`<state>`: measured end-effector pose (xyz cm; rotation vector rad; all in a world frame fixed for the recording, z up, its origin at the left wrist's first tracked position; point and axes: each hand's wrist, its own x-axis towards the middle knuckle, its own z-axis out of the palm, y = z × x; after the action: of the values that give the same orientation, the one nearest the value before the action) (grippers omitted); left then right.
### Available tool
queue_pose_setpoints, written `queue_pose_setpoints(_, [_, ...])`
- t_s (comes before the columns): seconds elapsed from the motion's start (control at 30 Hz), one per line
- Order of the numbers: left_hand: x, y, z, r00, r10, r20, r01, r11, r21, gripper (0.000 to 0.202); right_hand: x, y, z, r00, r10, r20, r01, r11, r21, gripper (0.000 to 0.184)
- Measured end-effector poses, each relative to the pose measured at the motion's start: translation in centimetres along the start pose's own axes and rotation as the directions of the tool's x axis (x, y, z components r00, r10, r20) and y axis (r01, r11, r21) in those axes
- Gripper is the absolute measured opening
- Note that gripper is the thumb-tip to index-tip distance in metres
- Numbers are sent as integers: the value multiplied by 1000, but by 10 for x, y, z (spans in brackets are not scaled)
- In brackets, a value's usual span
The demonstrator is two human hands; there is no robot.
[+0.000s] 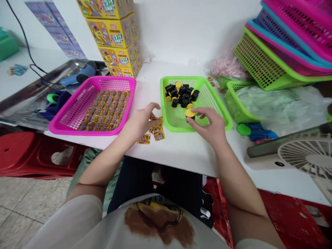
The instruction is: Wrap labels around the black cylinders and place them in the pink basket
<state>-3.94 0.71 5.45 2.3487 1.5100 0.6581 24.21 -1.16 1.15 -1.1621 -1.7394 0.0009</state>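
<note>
My right hand (pixel 209 126) grips a small black cylinder with a yellow round cap (pixel 190 113) between thumb and fingers, over the near part of a green basket (pixel 197 128). Several more black-and-yellow cylinders (pixel 183 94) lie heaped at the basket's far end. My left hand (pixel 142 121) is on the table between the two baskets, with index finger and thumb apart. Its lower fingertips reach a small pile of printed yellow-orange labels or packets (pixel 158 135). Whether they touch one is hard to tell. A pink basket (pixel 67 119) on the left holds rows of small printed wrapped pieces (pixel 106 109).
Stacked yellow printed boxes (pixel 111 33) stand behind the pink basket. A metal tray (pixel 23 90) with a tape dispenser (pixel 55 102) is at left. On the right are stacked coloured baskets (pixel 275 58), plastic bags (pixel 285 100) and a fan (pixel 308 154). Red stools (pixel 33 152) stand below.
</note>
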Motion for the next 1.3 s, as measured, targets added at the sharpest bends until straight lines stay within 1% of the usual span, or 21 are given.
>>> queue_pose_setpoints(0.07, [3, 12, -4, 992, 73, -100, -78, 996, -47, 50, 0, -2, 3, 993, 100, -65, -93, 990, 107, 27])
queue_pose_setpoints(0.13, [13, 22, 0, 973, 183, -143, -193, 979, -62, 47, 0, -3, 5, 966, 217, -144, -178, 954, 240, 38])
queue_pose_setpoints(0.23, [33, 27, 20, 918, 376, -126, -385, 921, -56, 43, 3, -4, 6, 898, 364, -248, -242, 879, 411, 52])
queue_pose_setpoints(0.3, [42, 24, 37, 879, 467, -101, -472, 881, -32, 39, 4, -7, 5, 867, 420, -270, -259, 841, 475, 57])
queue_pose_setpoints(0.37, [45, 20, 52, 853, 516, -79, -519, 855, -19, 34, 5, -10, 4, 857, 447, -255, -270, 813, 516, 60])
queue_pose_setpoints(0.43, [43, 15, 62, 843, 535, -55, -537, 843, -32, 29, 4, -14, 2, 862, 459, -216, -281, 786, 551, 61])
queue_pose_setpoints(0.5, [38, 13, 64, 846, 532, -32, -533, 844, -55, 26, 3, -17, 2, 878, 450, -166, -285, 768, 574, 61])
queue_pose_setpoints(0.6, [34, 12, 62, 875, 484, -25, -484, 868, -109, 24, 1, -18, 4, 906, 408, -115, -286, 788, 544, 57])
queue_pose_setpoints(0.67, [31, 11, 60, 889, 455, -57, -457, 867, -198, 26, 0, -17, 7, 915, 387, -112, -283, 816, 505, 54])
queue_pose_setpoints(0.77, [28, 9, 62, 887, 449, -103, -454, 814, -363, 31, -4, -14, 13, 926, 339, -164, -236, 861, 450, 52])
queue_pose_setpoints(0.83, [27, 6, 67, 879, 463, -116, -465, 776, -426, 33, -8, -14, 16, 936, 278, -215, -176, 900, 399, 50])
queue_pose_setpoints(0.9, [27, 3, 72, 855, 493, -161, -508, 734, -450, 38, -11, -15, 17, 952, 202, -228, -113, 929, 352, 45])
queue_pose_setpoints(0.97, [28, 0, 76, 821, 516, -246, -569, 692, -445, 46, -14, -16, 17, 972, 136, -193, -67, 943, 327, 39])
queue_pose_setpoints(1.03, [30, -4, 78, 797, 516, -313, -604, 679, -418, 54, -15, -18, 16, 985, 90, -145, -40, 947, 319, 37])
queue_pose_setpoints(1.1, [30, -6, 78, 801, 500, -330, -598, 698, -393, 60, -15, -20, 16, 992, 74, -106, -35, 942, 333, 38])
queue_pose_setpoints(1.17, [30, -7, 77, 815, 487, -314, -578, 724, -377, 64, -15, -23, 17, 994, 73, -77, -40, 932, 360, 39])
queue_pose_setpoints(1.2, [30, -8, 77, 815, 490, -309, -578, 728, -369, 65, -15, -24, 18, 996, 71, -60, -44, 927, 372, 40])
queue_pose_setpoints(1.3, [29, -8, 77, 781, 528, -334, -624, 688, -371, 62, -16, -27, 19, 997, 71, -16, -58, 910, 411, 36])
